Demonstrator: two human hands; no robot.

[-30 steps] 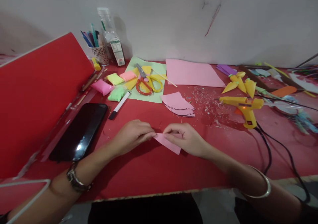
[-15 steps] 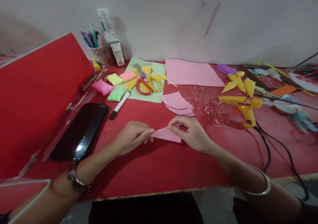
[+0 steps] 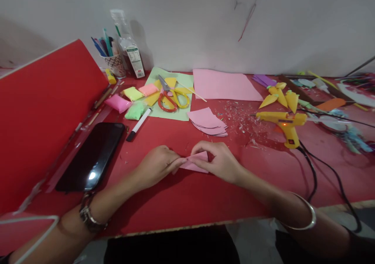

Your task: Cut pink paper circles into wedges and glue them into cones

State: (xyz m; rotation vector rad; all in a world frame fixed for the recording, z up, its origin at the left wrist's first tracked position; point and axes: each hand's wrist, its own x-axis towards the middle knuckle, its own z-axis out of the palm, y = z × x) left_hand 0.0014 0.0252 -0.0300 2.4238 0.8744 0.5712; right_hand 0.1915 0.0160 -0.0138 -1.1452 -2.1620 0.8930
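Both my hands meet over the red table (image 3: 181, 201) near its front edge. My left hand (image 3: 156, 165) pinches the pointed left end of a small pink paper piece (image 3: 195, 163). My right hand (image 3: 219, 160) curls over the piece's right part, fingers closed on it and bending it into a roll. The paper lies just above the table surface. A stack of similar pink cut pieces (image 3: 208, 122) lies a little behind my hands.
A black phone (image 3: 93, 154) lies left, beside a raised red board (image 3: 43, 111). Behind are a marker (image 3: 139, 124), scissors (image 3: 168, 98) on green paper, a pink sheet (image 3: 224, 85), clay packets, a pen cup and a bottle. A yellow glue gun (image 3: 283, 123) with black cable and yellow paper cones (image 3: 279, 96) lie right.
The pink piece has gone from flat to partly rolled. My right hand shifted up and back, then closed over the paper again, nearer my left hand. The view drifted slightly.
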